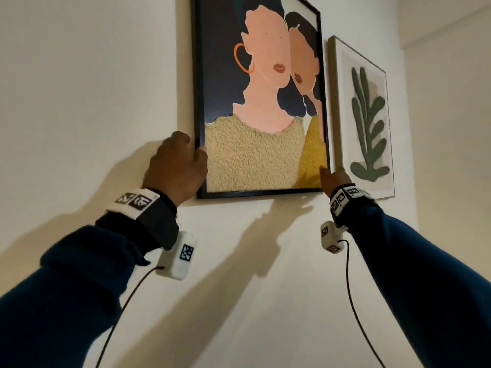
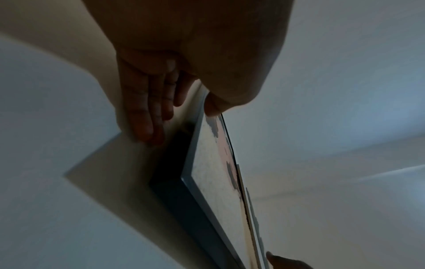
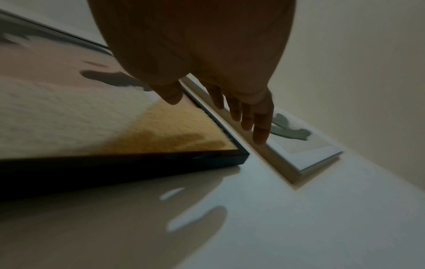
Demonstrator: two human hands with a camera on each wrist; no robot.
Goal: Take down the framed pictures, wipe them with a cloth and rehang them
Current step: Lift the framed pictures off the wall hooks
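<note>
A black-framed picture [image 1: 260, 102] of two faceless figures sits high on the white wall. My left hand [image 1: 175, 166] grips its lower left edge, thumb on the front and fingers behind. In the left wrist view the fingers [image 2: 147, 123] lie against the wall behind the frame [image 2: 207, 163], which stands slightly off the wall. My right hand [image 1: 336, 179] pinches the lower right edge. In the right wrist view its thumb [image 3: 172, 96] is on the glass near the black frame [image 3: 115, 163], with the fingers [image 3: 260, 131] behind the edge.
A light wood-framed plant picture [image 1: 364, 123] hangs close to the right, almost touching the black frame; my right fingers reach into the narrow gap beside it [image 3: 299, 151]. Bare white wall [image 1: 79, 75] spreads left and below. No cloth is in view.
</note>
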